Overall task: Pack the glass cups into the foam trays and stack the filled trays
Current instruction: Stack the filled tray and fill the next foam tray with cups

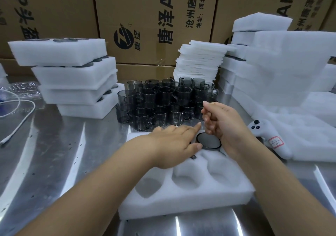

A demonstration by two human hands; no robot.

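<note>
Packing is partway done, with one tray in progress. The foam tray (181,205) sits at the near edge of the metal table (63,154), middle-right. One glass cup (209,141) is plainly seated in the far row's right pocket, mouth down. A dark edge under the left hand may be a second cup, cannot tell. The three near-row pockets are empty, so at least three cups are left for this tray. The left hand (174,141) lies flat on the tray's far row, fingers straight, gripping nothing. The right hand (223,121) hovers just above the seated cup, fingers curled in, with nothing visible in them. The loose cups (163,101) are bunched mid-table beyond the tray in two layers. There are well over twenty, too crowded for an exact count, so plenty of packing remains. The stack of filled trays (76,76) stands toward the far left edge, about five high and skewed, with dark cup rims showing between layers. The foam sheets (200,61) are a single pile of many thin pieces behind the cups. More foam blocks (272,63) are heaped along the right edge, count unclear. Also in view are one white controller (267,132) at the right, one white cable (20,106) at the left edge, and cardboard boxes (154,17) behind.
</note>
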